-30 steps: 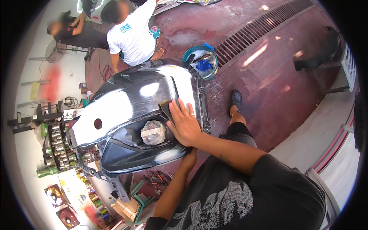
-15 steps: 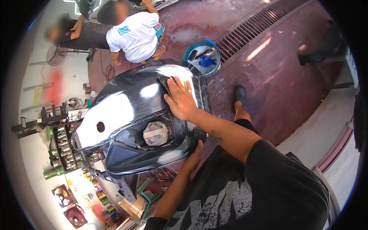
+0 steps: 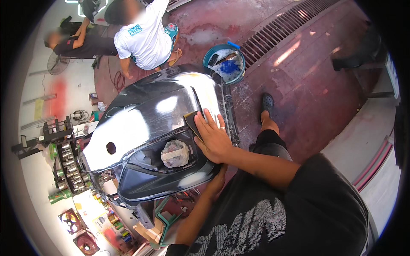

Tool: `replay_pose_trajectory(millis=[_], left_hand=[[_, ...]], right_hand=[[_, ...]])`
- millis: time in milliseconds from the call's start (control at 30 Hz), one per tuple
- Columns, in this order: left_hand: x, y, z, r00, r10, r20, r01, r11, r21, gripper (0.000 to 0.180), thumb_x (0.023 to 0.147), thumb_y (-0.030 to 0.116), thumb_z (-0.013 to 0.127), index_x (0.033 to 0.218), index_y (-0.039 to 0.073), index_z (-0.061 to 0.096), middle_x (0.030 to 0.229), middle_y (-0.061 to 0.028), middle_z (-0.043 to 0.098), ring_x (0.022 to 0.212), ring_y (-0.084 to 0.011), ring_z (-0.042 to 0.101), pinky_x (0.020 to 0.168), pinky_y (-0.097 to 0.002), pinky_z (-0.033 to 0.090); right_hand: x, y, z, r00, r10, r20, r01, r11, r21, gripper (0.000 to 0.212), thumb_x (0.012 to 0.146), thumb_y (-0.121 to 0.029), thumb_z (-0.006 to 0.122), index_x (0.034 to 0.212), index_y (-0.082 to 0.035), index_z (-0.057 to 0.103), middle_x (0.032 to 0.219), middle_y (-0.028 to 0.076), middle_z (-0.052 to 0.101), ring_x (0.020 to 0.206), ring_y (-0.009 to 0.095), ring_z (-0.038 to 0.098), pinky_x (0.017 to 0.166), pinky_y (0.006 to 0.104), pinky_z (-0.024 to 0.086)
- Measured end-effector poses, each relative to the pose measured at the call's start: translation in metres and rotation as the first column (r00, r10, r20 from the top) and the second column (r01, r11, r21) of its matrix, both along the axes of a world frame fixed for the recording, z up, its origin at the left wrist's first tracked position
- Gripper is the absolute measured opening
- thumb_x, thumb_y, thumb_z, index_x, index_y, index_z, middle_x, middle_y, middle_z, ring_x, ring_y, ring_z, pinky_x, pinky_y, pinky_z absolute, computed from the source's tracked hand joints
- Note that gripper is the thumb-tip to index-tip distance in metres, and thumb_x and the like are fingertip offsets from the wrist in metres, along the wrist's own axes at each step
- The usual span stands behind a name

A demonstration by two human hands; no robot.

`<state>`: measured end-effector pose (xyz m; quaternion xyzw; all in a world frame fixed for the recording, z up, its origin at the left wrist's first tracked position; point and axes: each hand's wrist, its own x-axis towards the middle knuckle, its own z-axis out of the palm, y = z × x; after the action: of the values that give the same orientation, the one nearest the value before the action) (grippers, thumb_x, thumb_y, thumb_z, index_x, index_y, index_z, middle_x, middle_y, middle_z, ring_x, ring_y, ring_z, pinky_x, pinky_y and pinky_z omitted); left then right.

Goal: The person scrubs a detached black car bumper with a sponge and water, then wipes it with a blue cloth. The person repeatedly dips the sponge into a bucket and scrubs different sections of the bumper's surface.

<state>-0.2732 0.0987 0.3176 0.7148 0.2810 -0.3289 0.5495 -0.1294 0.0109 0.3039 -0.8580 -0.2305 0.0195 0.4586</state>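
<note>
My right hand (image 3: 215, 138) lay flat, fingers extended and slightly apart, pressing a dark folded sheet (image 3: 191, 119) against the black-and-white body panel (image 3: 158, 98). The fingers were not clamped. My left hand (image 3: 218, 181) sat at the panel's near edge, closer to me than the right fingers; its fingertips were hidden, so I could not tell whether they gripped.

Change noted: half a second earlier, the right fingers were farther out along the panel. They had since drawn back toward me, beside the opening. I judged this a return stroke, with the sheet in working contact.

Left of the right fingers and nearer me, a plastic-wrapped round part (image 3: 175, 154) occupied the opening. Beyond the fingertips stood a bucket (image 3: 206, 62); farther left, a co-worker in a white shirt (image 3: 145, 42) crouched.
</note>
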Motion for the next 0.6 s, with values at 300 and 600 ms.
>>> replay_pose_trajectory(millis=[300,600], left_hand=[[0.006,-0.009,0.012,0.986,0.094,-0.137,-0.089,0.995,0.046,0.101,0.108,0.075,0.040,0.167,-0.006,0.031,0.177,-0.0210,0.026,0.165,-0.0297,0.021,0.133,-0.0369,0.015],[0.016,-0.016,0.028,0.972,0.060,-0.227,-0.031,0.991,0.128,0.103,0.106,0.078,0.039,0.169,-0.003,0.030,0.178,-0.0170,0.027,0.164,-0.0288,0.025,0.131,-0.0352,0.018]], right_hand=[[0.050,0.009,0.005,0.993,-0.048,0.106,0.044,0.998,0.045,0.072,0.110,-0.040,0.049,0.162,0.008,0.036,0.169,0.028,0.038,0.162,0.041,0.028,0.130,0.0616,0.018],[0.084,0.018,0.002,0.994,-0.066,0.085,0.061,0.997,0.052,0.075,0.111,-0.045,0.046,0.165,0.006,0.033,0.172,0.026,0.033,0.164,0.040,0.026,0.131,0.0607,0.015]])
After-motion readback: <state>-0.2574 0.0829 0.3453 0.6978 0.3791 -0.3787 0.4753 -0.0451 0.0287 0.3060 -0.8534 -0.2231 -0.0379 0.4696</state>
